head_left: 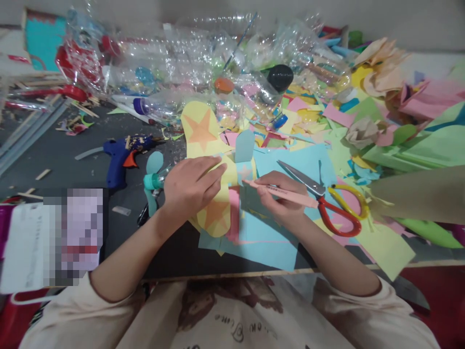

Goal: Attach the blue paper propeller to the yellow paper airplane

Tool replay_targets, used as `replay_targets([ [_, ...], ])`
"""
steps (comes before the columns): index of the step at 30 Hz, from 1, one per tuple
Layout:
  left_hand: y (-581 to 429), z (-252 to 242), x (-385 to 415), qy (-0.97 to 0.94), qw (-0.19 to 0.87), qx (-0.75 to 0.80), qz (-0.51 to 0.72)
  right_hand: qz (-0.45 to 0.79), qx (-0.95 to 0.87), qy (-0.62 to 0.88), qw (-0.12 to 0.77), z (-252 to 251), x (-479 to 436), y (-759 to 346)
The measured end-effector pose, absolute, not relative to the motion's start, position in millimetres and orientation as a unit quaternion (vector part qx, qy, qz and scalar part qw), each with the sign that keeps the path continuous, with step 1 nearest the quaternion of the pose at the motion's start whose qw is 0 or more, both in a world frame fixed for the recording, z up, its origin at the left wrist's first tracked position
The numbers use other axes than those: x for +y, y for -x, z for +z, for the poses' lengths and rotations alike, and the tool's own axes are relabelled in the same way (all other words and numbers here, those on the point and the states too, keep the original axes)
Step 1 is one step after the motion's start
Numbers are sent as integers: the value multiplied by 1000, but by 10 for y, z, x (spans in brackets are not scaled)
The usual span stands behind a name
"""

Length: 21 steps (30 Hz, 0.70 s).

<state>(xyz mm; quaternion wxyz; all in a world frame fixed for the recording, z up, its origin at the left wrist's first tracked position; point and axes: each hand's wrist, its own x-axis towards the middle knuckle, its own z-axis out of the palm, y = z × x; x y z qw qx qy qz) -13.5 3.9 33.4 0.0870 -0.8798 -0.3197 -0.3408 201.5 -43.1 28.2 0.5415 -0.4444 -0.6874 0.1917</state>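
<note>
A toy airplane made from a bottle has yellow paper wings (201, 128) with orange stars, a teal propeller (152, 182) and a light blue upright tail fin (244, 145). My left hand (194, 182) is closed over its body, fingers laid across the yellow paper; the thumb is hidden. My right hand (281, 196) pinches a peach-coloured marker (286, 193). The marker's tip is at the small orange star (244, 171) on the blue paper band below the fin. Just right of this hand, scissors (321, 194) with red and yellow handles lie open on the paper.
A blue glue gun (118, 162) lies on the dark table to the left, near a phone-like object (83, 228), partly pixelated. Clear plastic bottles (174, 53) pile up along the back. Coloured paper scraps (305, 114) spread across the right, with blue sheets (269, 247) beneath my right hand.
</note>
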Motion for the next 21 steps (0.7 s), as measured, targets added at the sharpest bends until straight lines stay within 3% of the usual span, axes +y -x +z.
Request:
replay_targets([
  [21, 140, 314, 37, 880, 86, -318, -343, 176, -675, 467, 544, 281, -407, -2027],
])
